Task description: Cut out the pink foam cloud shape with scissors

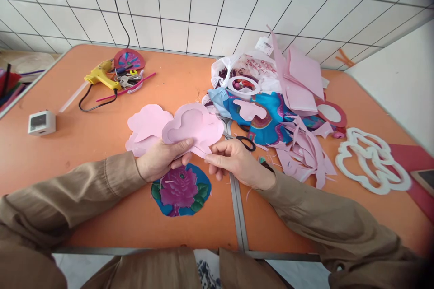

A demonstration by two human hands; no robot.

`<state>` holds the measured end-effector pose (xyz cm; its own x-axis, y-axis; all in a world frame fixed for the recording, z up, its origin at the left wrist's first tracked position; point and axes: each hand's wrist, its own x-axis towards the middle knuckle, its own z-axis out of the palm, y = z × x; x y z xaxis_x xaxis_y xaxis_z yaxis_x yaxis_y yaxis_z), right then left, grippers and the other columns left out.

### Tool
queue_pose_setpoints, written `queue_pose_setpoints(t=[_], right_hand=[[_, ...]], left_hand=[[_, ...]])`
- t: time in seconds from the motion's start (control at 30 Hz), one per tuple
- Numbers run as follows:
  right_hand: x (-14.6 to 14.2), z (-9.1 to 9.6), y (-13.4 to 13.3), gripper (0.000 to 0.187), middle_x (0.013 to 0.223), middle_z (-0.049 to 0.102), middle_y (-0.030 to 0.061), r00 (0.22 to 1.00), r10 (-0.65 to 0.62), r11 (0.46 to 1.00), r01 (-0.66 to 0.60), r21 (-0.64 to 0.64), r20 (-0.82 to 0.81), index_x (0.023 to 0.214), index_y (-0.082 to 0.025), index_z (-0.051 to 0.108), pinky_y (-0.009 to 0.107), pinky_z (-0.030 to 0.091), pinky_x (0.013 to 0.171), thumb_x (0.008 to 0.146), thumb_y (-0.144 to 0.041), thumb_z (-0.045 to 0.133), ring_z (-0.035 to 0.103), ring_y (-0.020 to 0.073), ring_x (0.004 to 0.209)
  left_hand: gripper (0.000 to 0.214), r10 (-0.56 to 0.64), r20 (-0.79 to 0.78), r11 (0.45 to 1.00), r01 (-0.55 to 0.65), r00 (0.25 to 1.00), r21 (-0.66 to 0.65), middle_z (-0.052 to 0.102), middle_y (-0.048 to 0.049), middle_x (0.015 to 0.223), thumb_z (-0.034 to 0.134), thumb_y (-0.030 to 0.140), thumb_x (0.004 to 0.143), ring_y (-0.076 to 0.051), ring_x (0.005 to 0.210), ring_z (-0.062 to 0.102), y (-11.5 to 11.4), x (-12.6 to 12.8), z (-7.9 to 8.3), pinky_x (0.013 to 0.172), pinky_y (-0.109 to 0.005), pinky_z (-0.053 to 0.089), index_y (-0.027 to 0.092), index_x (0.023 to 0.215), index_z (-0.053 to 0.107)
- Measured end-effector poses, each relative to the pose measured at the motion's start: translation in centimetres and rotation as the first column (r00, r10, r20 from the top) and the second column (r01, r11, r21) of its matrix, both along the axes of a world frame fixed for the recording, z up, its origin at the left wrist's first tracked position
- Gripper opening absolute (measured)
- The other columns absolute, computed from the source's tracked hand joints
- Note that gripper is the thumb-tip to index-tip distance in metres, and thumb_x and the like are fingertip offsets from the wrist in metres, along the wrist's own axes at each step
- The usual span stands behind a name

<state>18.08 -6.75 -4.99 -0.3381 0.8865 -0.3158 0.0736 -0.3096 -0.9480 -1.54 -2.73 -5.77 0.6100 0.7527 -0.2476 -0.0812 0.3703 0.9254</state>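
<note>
Both of my hands hold a pink cloud-shaped cutout [193,128] just above the orange table [84,144]. My left hand [162,159] grips its lower left edge, fingers closed over it. My right hand [233,160] pinches its lower right edge between thumb and fingers. More pink cloud-shaped pieces [145,128] lie on the table behind my left hand. A round floral fabric piece [181,189] with a purple flower lies under my hands. Black-handled scissors [244,141] rest just beyond my right hand.
A yellow glue gun [101,76] with cord, keys and a red disc sit at the back left, a small white box [41,122] farther left. Blue floral fabric [267,117], pink scraps, a white bag and white foam cloud outlines [371,160] fill the right side.
</note>
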Motion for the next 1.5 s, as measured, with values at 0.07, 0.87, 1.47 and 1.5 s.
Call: queue_pose_setpoints(t=[0.07, 0.87, 1.47, 1.5], right_hand=[[0.1, 0.0, 0.0, 0.038, 0.056, 0.067, 0.0017, 0.999, 0.003, 1.000, -0.004, -0.015, -0.046, 0.064, -0.014, 0.064, 0.021, 0.044, 0.041, 0.075, -0.049, 0.074, 0.057, 0.0089, 0.041], [0.5, -0.5, 0.7, 0.036, 0.061, 0.069, 0.0023, 0.981, -0.194, 0.973, 0.196, 0.120, -0.022, 0.068, -0.014, 0.065, 0.020, 0.039, 0.037, 0.077, -0.047, 0.074, 0.059, 0.0096, 0.041], [0.4, 0.0, 0.8, 0.032, 0.051, 0.062, -0.0010, 0.977, -0.214, 0.975, 0.213, 0.064, 0.007, 0.060, -0.016, 0.060, 0.018, 0.036, 0.033, 0.073, -0.041, 0.074, 0.050, 0.0065, 0.034], [0.4, 0.0, 0.8, 0.033, 0.051, 0.062, -0.0011, 0.975, -0.220, 0.974, 0.219, 0.060, 0.014, 0.060, -0.016, 0.060, 0.018, 0.036, 0.033, 0.072, -0.042, 0.075, 0.050, 0.0065, 0.033]], left_hand=[[0.038, 0.007, 0.005, 1.000, -0.007, 1.000, 0.000, 0.051, 0.0045, 0.049, 0.070, 0.049, 0.083, -0.004, 0.037, 0.030, 0.0, 0.0, 0.0, 0.036, -0.020, 0.017, 0.018, 0.068, 0.055], [0.036, -0.066, -0.014, 0.997, 0.066, 0.998, 0.046, 0.054, 0.0045, 0.051, 0.066, 0.047, 0.087, -0.003, 0.037, 0.033, 0.0, -0.2, -0.4, 0.037, -0.020, 0.018, 0.014, 0.076, 0.060], [0.040, -0.144, -0.044, 0.989, 0.145, 0.989, 0.033, 0.055, 0.0022, 0.051, 0.060, 0.044, 0.093, -0.002, 0.035, 0.034, 0.2, -0.5, -0.3, 0.036, -0.020, 0.019, 0.013, 0.067, 0.060], [0.039, -0.144, -0.044, 0.989, 0.146, 0.989, 0.033, 0.055, 0.0023, 0.052, 0.060, 0.044, 0.093, -0.002, 0.035, 0.034, 0.2, -0.5, -0.3, 0.036, -0.020, 0.020, 0.013, 0.069, 0.060]])
